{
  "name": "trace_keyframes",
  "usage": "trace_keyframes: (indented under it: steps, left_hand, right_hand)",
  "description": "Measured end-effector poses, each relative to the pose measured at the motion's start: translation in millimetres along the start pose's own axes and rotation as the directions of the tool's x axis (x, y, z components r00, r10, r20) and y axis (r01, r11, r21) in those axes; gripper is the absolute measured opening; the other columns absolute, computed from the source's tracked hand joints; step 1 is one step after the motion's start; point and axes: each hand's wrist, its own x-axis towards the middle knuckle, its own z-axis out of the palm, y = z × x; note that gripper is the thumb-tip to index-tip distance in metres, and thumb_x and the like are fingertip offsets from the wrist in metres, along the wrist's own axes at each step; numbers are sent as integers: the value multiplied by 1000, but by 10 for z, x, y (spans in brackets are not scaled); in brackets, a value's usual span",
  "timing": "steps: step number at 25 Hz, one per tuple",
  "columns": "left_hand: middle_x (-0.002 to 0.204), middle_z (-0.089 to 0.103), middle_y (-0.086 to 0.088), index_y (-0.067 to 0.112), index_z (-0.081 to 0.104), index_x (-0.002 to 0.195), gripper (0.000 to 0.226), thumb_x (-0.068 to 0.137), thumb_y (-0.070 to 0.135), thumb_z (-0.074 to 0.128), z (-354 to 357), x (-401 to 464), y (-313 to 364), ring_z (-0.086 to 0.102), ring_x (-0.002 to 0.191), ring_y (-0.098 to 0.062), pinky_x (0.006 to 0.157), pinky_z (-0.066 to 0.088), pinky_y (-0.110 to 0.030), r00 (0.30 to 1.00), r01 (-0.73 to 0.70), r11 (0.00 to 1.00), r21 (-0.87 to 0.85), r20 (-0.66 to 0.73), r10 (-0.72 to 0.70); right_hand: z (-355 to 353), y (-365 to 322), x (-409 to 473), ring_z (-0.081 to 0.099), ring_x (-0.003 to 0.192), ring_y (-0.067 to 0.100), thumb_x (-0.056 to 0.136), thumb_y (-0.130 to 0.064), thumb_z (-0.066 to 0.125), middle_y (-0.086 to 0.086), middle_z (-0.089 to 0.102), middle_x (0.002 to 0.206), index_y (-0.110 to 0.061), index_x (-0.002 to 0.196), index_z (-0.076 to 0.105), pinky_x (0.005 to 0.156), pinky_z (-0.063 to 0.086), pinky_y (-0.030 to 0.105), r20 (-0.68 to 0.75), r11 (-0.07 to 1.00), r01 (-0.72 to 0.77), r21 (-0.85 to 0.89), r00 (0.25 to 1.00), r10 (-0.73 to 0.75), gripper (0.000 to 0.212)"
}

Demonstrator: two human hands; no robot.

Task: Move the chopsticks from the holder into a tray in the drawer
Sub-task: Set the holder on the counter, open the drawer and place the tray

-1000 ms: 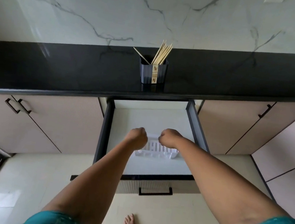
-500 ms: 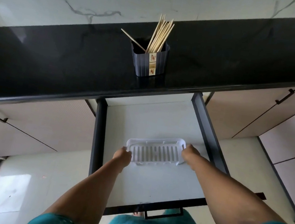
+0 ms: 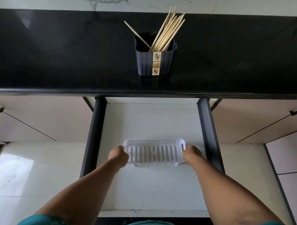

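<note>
So right now both hands are on the white slotted tray sitting in the open drawer. The left hand is curled closed on the tray's left end and the right hand is gripping the right end. The chopsticks haven't been touched: the whole bunch is standing in the dark ribbed holder up on the black counter, leaning toward the back right, with one stray stick poking out to the left.

Stuff I'd worry about from here:

- The tray looks like light plastic on a smooth drawer floor, so it could skate around when sticks get dropped into it with nobody steadying it.
- It's got long slots in the bottom (no idea if they're wide enough for a tip to jam in, can't tell from this angle), so a stick put in end-first might snag or tip out.
- The chopsticks look longer than the tray is deep front to back, so they probably need to go in lengthwise or they'll hang over the rim and roll off.
- The holder sits near the counter's front edge, right above the drawer. Yanking a fistful out at an angle could tip it over, and that lone slanted stick is the likeliest to get knocked loose.
</note>
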Motion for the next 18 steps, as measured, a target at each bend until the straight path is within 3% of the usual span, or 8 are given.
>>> trace_keyframes:
  steps: [3,6,9,11,13,15,18]
  left_hand:
    - [98,62,-9,14,61,120,47,80,4,37,-2,40,5,59,78,-29,45,44,-23,1000,-6,1000,25,-5,6]
    - [99,62,-8,13,61,121,48,81,4,37,9,55,-27,57,79,-27,52,46,-25,1000,-21,999,36,-10,22]
    - [103,60,-8,11,56,126,49,82,2,37,-14,42,-24,54,82,-27,59,46,-28,999,-42,998,50,-9,43]
    - [123,58,-15,7,46,135,49,86,7,43,-43,36,-11,55,102,-31,82,50,-35,996,-84,990,114,-26,88]
    - [150,37,-19,4,22,149,65,92,19,49,-97,39,35,39,134,-34,109,35,-38,982,-161,976,147,-78,174]
    - [157,25,-16,7,16,152,72,93,27,53,-212,5,172,26,143,-32,116,27,-39,929,-292,944,151,-192,318]
    - [154,29,-12,13,24,149,68,92,33,55,-511,-63,556,30,141,-29,114,31,-40,727,-522,814,255,-366,581]
  right_hand:
    - [-4,14,-1,63,108,30,96,-15,44,15,63,121,-4,122,60,88,54,32,10,999,-14,-37,1000,15,32]
    - [25,-1,-34,62,110,29,96,-15,44,15,63,122,-4,122,58,79,49,28,1,995,0,-95,1000,0,32]
    - [48,-13,-44,62,108,29,94,-16,46,15,62,123,-3,125,56,82,51,30,18,997,-26,-74,999,28,36]
    - [52,-35,-70,60,109,29,91,-25,51,14,58,129,-4,133,48,81,49,32,18,998,-67,23,998,66,47]
    - [3,-134,-105,52,121,33,90,-33,55,15,49,138,-7,140,37,86,48,36,-76,993,-56,102,995,64,59]
    - [-94,-326,-117,45,127,34,90,-33,56,15,44,140,-10,140,35,92,48,42,-221,990,54,129,975,-24,59]
    - [-348,-776,-180,47,122,31,89,-29,60,12,45,134,-15,129,44,93,50,45,-371,950,268,158,908,-194,45]
